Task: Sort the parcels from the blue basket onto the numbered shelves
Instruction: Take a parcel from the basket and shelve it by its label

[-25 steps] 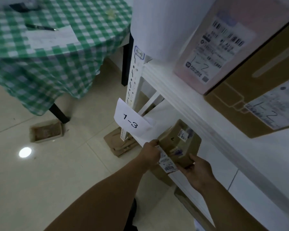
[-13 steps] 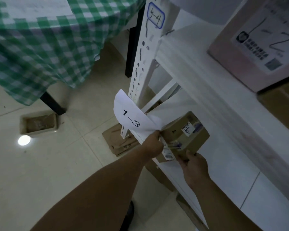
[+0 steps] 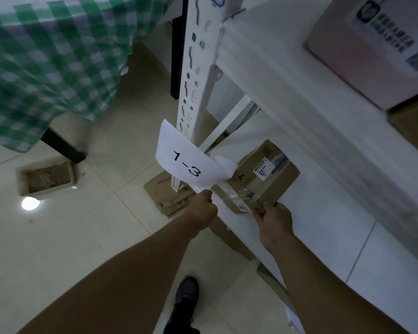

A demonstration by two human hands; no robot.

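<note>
The right hand's (image 3: 274, 221) fingertips (image 3: 263, 209) curl against the near corner of the small parcel (image 3: 263, 179), at its five o'clock, thumb and fingers close together in a pinch on the cardboard edge. The left hand (image 3: 203, 209) sits at the parcel's seven o'clock, knuckles up against the shelf lip. Its fingers are tucked out of sight, so I cannot tell whether they grip the box or merely steady it.

The parcel lies flat on the lower shelf (image 3: 323, 225), close to the front edge and just beside the upright post (image 3: 193, 68), which rises at its eleven o'clock.

To finish this well, I would say push it deeper toward one o'clock with both hands level, so that it clears the lip and does not snag the paper tag (image 3: 186, 162). It should be square with its sticker facing up before the hands let go. The box looks light and stiff, so a gentle slide should do.

The tag at the parcel's ten o'clock reads "1-3" in dark marker. The white sticker on the parcel's top carries large digits, possibly "803", though I cannot be sure. A shipping label wraps the near face, its print too small to read. On the shelf above, at one o'clock, a pink parcel (image 3: 362, 56) carries a blurred printed label.
</note>
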